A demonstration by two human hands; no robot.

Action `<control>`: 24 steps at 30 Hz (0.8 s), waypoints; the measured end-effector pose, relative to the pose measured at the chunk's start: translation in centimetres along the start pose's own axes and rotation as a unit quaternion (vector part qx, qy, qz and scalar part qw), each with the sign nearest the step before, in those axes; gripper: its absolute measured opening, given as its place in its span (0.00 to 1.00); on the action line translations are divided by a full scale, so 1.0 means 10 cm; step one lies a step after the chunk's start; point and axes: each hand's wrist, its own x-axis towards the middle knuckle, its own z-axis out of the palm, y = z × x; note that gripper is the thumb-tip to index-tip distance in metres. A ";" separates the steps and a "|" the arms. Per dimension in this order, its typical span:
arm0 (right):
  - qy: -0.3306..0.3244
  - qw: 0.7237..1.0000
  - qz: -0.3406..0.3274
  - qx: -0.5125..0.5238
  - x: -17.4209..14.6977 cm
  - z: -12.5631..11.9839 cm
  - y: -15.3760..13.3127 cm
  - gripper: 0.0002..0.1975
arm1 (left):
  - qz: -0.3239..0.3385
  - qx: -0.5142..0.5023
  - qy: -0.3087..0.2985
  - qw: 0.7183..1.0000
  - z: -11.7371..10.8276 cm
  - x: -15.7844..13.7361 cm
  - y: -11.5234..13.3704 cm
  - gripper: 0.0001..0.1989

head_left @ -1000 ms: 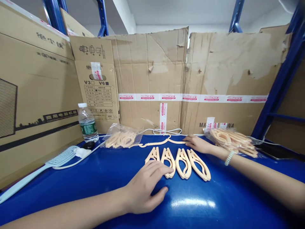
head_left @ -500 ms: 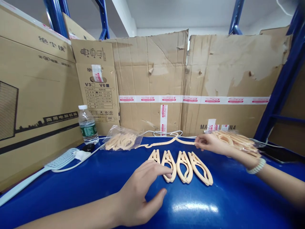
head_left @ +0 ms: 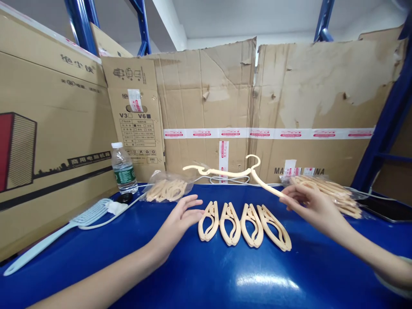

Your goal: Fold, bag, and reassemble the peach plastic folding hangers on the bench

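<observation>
An unfolded cream folding hanger (head_left: 230,173) is raised off the blue table, its hook pointing up. My right hand (head_left: 305,201) pinches the right end of its arm between thumb and fingers. Below it, several folded hangers of the same kind lie in a row on the table: a left one (head_left: 208,222), a second (head_left: 230,224), a third (head_left: 252,226) and a tilted one (head_left: 275,228) at the right. My left hand (head_left: 180,223) is held over the table just left of the row, fingers apart with nothing in them.
Clear bags of hangers lie at the back left (head_left: 167,189) and back right (head_left: 325,193). A water bottle (head_left: 124,169), a pale blue brush-like paddle (head_left: 86,216) and a white cable are on the left. A dark phone (head_left: 386,209) lies far right. Cardboard sheets (head_left: 206,94) wall the back.
My right hand has lifted the unfolded hanger off the table, so its hook now stands upright. My left hand has drawn back leftward from over the folded hangers.
</observation>
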 end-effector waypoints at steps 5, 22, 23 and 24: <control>0.002 0.997 -0.057 -0.059 -0.15 0.11 -0.05 0.16 | -0.024 -0.086 -0.027 0.996 -0.06 0.09 0.00 0.19; -0.062 0.948 -0.250 -0.184 -0.25 0.08 -0.18 0.10 | 0.035 0.102 -0.099 0.989 0.06 -0.08 0.01 0.21; -0.051 0.936 -0.273 -0.215 -0.24 0.06 -0.17 0.10 | 0.032 0.094 -0.096 0.990 0.05 -0.07 0.00 0.21; -0.039 0.925 -0.288 -0.243 -0.23 0.04 -0.16 0.10 | 0.029 0.087 -0.094 0.991 0.05 -0.06 -0.01 0.20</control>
